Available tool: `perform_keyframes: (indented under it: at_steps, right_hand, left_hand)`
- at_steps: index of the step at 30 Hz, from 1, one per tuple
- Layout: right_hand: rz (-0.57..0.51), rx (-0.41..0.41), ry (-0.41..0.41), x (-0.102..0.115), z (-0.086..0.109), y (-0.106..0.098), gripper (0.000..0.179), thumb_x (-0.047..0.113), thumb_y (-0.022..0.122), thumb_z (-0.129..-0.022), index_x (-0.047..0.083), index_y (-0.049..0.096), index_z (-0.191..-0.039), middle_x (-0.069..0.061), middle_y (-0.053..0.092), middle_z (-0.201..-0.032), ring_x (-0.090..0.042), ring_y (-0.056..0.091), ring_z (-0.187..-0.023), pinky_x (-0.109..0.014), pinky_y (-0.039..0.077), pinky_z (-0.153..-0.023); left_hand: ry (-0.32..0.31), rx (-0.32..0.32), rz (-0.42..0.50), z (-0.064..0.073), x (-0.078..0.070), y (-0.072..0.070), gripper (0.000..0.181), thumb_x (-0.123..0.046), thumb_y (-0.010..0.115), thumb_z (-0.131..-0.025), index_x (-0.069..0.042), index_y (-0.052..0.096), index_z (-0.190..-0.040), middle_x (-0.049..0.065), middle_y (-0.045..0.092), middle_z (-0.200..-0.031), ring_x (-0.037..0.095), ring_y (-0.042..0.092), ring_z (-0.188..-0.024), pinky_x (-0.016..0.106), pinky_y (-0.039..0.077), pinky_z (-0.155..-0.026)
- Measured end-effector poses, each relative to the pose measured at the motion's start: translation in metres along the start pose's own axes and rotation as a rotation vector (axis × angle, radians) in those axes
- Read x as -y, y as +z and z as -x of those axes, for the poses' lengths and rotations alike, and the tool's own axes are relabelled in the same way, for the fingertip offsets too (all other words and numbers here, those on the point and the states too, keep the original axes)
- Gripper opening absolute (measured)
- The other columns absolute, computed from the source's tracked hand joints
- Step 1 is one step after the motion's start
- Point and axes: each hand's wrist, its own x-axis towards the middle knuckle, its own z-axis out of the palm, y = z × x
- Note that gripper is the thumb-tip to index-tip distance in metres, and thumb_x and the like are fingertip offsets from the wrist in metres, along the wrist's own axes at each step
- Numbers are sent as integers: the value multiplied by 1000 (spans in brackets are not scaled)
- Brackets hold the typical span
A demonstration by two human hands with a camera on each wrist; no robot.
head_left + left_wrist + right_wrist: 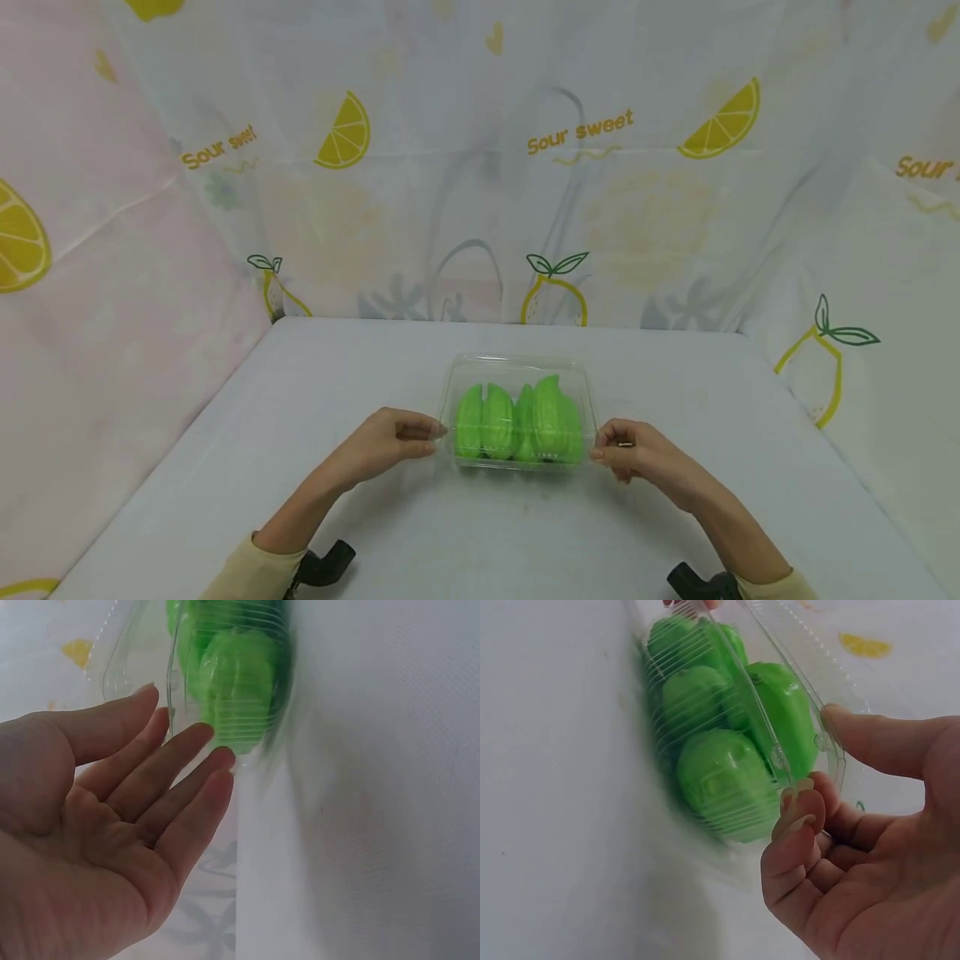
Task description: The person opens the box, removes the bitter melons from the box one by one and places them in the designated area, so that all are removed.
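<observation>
A clear plastic clamshell box (pixel 517 363) stands on the white table, holding several glossy green, ridged, fruit-like pieces (pixel 498 421). Ribbed walls show in both wrist views, and on the right side the lid's rim sits a little apart from the base's rim. At the box's left end is my left hand (pixel 382 446); its fingers (pixel 199 802) are extended, with the tips right at the wall and the thumb near the rim. My right hand (pixel 637 450) grips the right end, fingers (pixel 799 825) curled at the base's rim and thumb at the lid's edge.
The white table (pixel 360 358) reaches back to a hanging cloth (pixel 465 192) printed with lemons and lettering, which also rises on both sides. Dark wrist-worn devices (pixel 322 565) show below the sleeves at the bottom of the head view.
</observation>
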Motion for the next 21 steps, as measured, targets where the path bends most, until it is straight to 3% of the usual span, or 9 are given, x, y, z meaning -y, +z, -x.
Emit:
perform_keyframes:
  at_steps: [9, 15, 21]
  right_hand:
    - [28, -62, 8, 9, 3, 0, 35, 29, 64, -96, -3, 59, -110, -4, 56, -83, -13, 49, -66, -29, 47, -61]
    - [-39, -110, 32, 13, 5, 3, 53, 28, 61, -98, -8, 46, -135, -12, 65, -98, -14, 53, -70, -30, 49, -64]
    - [-70, -174, 33, 17, 5, 5, 68, 23, 65, -95, -1, 33, -150, -8, 69, -101, -13, 53, -67, -29, 49, -63]
  left_hand:
    - [-10, -108, 29, -5, 1, 3, 24, -18, 70, -93, -9, 69, -115, 5, 71, -116, 21, 67, -108, 35, 58, -84]
    - [-53, -142, 172, -11, 4, 5, 41, -14, 69, -92, -6, 59, -130, 15, 68, -120, 24, 68, -107, 35, 61, -83]
    - [-57, -118, 272, -19, 12, 2, 55, -18, 70, -93, -6, 49, -143, 19, 63, -119, 27, 69, -99, 37, 61, -85]
